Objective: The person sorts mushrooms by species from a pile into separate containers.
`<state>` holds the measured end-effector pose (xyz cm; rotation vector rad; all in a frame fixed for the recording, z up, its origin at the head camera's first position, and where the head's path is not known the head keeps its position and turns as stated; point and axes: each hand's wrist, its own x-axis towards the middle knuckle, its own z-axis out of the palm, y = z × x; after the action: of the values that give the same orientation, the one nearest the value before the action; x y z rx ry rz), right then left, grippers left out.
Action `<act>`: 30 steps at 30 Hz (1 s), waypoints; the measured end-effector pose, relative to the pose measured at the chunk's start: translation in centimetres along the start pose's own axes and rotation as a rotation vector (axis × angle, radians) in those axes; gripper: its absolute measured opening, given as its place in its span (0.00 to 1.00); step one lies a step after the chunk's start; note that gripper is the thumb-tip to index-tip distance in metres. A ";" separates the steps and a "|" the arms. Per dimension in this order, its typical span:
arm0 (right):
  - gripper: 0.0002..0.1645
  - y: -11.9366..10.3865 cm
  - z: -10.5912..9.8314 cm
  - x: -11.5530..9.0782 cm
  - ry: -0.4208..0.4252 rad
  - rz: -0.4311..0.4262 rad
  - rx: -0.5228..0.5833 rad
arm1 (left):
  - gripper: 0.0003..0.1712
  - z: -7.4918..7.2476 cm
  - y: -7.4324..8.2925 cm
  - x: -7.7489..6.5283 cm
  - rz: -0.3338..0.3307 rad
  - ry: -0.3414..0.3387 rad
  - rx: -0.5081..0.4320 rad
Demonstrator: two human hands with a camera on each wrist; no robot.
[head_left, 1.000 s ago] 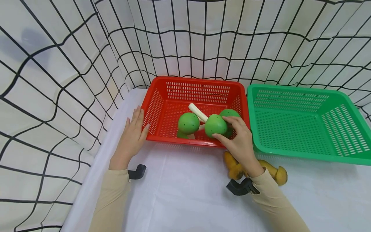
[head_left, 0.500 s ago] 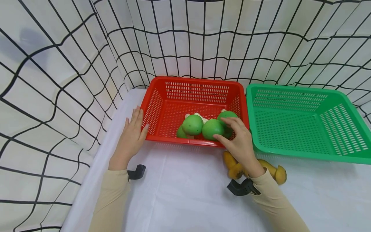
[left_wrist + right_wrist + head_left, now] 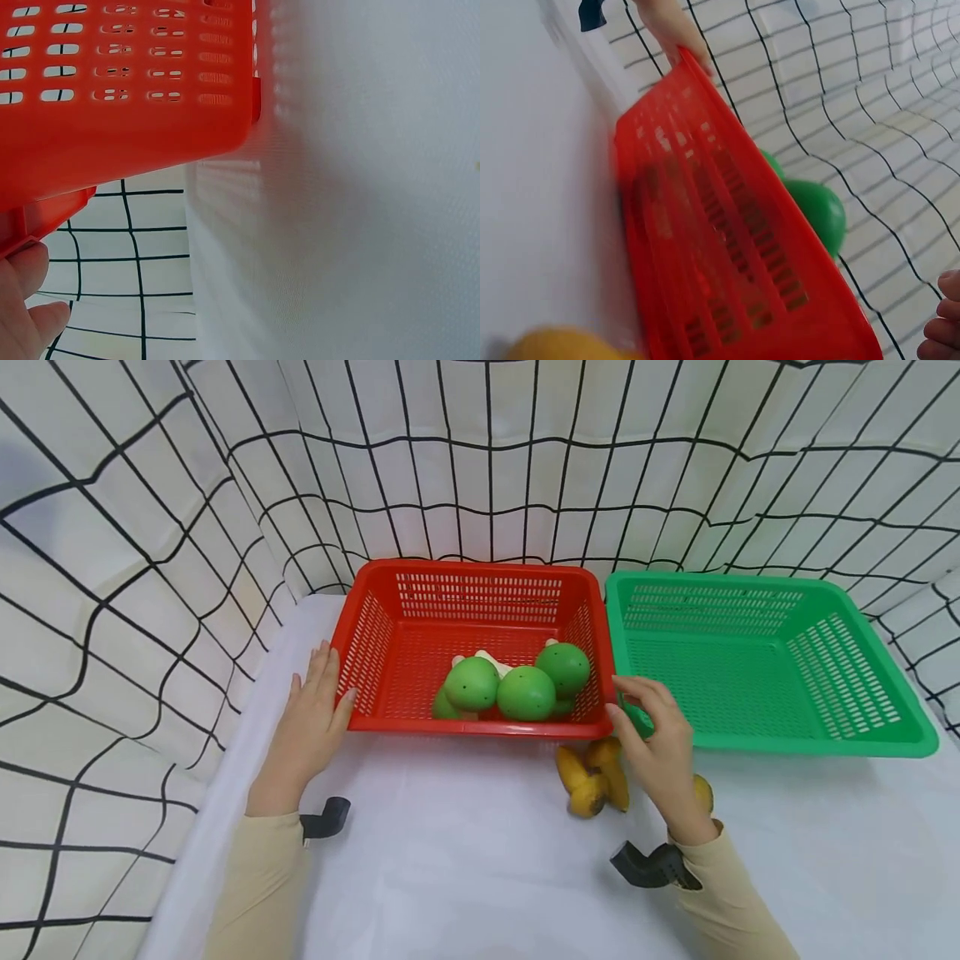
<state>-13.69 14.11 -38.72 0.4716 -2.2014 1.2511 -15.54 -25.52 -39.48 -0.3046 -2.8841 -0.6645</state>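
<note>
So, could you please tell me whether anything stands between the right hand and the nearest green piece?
Yes: in the head view, the right-side rim of the red basket lies between the right hand and the nearest green piece. Nothing visible covers that piece from above.

Green balls (image 3: 527, 693) partly hide a white piece (image 3: 491, 662), the right hand (image 3: 662, 745) partly covers a yellow piece (image 3: 702, 793), and the right-wrist view's lower edge cuts off a blurred yellow shape (image 3: 562, 346).
</note>
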 end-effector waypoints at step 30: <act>0.30 14.7 -24.0 0.0 -0.150 0.268 -0.572 | 0.36 0.6 0.2 -0.1 0.011 0.003 -0.014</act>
<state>-14.69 42.26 -38.70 0.0408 -2.6747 0.6598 -15.48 -25.12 -40.01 -0.3206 -2.8740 -0.6828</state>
